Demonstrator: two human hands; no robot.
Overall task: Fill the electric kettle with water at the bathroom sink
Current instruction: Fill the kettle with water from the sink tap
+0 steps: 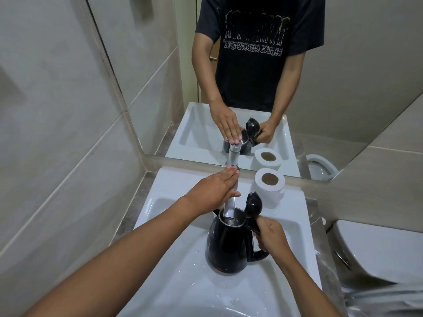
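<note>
I am gripping the kettle (229,243) by its handle with my right hand (272,234), lid flipped back, mouth under the spout inside the sink (174,227), while my left hand (215,188) is pressing flat-fingered on the faucet (230,205) top to run water.

Black electric kettle (227,245) stands upright in white sink (174,266), lid (253,205) hinged open. Chrome faucet (229,208) spout ends over kettle mouth. Left hand (214,191) lies flat on faucet top, fingers straight. Right hand (271,234) grips kettle handle. Toilet paper roll (270,187) stands on sink ledge below mirror (251,76).
</note>
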